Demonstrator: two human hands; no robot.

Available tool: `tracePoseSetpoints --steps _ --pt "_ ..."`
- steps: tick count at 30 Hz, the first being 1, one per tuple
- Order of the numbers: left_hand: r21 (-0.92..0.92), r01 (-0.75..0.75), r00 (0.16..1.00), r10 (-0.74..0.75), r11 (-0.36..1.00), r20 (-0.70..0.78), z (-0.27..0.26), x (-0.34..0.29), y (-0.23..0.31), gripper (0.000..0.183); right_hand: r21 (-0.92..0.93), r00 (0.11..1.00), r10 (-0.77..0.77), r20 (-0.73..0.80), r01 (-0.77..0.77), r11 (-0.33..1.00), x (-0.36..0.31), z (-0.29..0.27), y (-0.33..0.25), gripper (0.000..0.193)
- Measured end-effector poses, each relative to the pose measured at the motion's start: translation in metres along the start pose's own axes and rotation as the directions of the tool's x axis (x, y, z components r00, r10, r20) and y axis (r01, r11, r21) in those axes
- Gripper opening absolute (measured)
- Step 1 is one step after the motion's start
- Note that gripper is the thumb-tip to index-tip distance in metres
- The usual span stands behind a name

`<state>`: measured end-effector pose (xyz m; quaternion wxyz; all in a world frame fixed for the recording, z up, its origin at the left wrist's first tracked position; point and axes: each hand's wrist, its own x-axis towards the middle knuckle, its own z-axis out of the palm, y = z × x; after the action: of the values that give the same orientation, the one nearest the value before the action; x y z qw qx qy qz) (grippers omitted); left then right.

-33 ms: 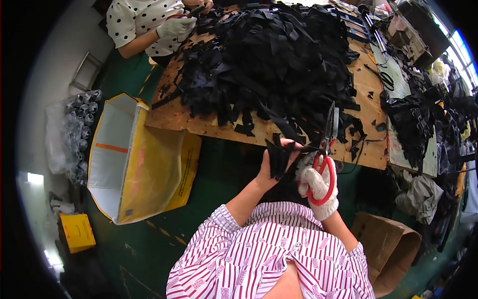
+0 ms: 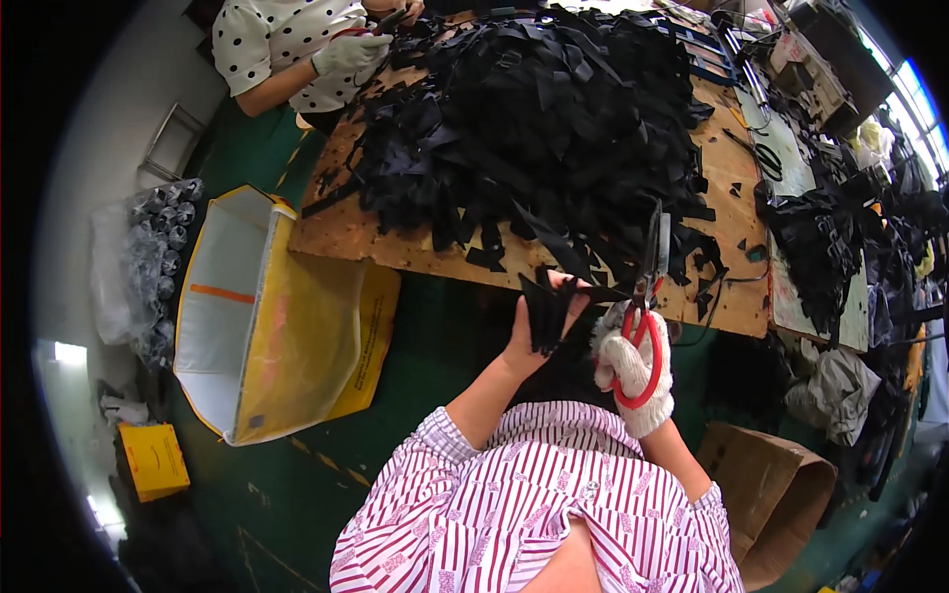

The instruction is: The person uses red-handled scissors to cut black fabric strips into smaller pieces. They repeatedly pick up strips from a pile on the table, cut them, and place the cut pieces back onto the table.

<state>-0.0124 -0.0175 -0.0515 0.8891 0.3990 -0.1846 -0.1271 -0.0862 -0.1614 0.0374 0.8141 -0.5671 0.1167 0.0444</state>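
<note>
My bare left hand [image 2: 522,344] is closed on a bundle of black fabric strips [image 2: 550,318], several pieces fanned between thumb and fingers. One strip reaches right from it toward the scissors. My right hand [image 2: 635,381], in a white knit glove, grips red-handled scissors [image 2: 655,348], their blades pointing away from me and slightly parted. The strip's tip lies close to the base of the blades; I cannot tell whether they touch it. Beyond both hands, a large heap of black strips [image 2: 534,119] covers much of the wooden table [image 2: 736,212].
A yellow, white-lined open container [image 2: 316,326] stands left of the table. Across the table's far left is a person in a dotted top [image 2: 297,49], one hand gloved. Black scissors [image 2: 761,156] lie at the right. A cardboard box [image 2: 761,484] stands at lower right.
My left hand has shifted slightly left with the bundle, and the strip's pointed end now shows between it and the scissors. The right hand has barely moved.
</note>
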Motion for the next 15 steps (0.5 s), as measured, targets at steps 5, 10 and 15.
tracePoseSetpoints --steps 5,10,15 --pt "0.3 0.025 0.959 0.062 0.954 -0.278 0.0 -0.001 0.031 0.021 -0.18 0.997 0.028 -0.068 -0.04 0.983 -0.007 -0.01 0.013 0.044" --pt "0.281 0.068 0.93 0.041 0.957 -0.365 0.007 0.0 0.048 0.012 -0.489 0.997 -0.069 0.025 0.072 0.869 -0.012 -0.029 0.039 0.057" --pt "0.33 0.144 0.885 0.028 0.933 -0.464 0.006 0.0 0.046 0.014 -0.788 0.982 -0.156 0.108 0.18 0.589 -0.016 -0.028 0.028 0.071"
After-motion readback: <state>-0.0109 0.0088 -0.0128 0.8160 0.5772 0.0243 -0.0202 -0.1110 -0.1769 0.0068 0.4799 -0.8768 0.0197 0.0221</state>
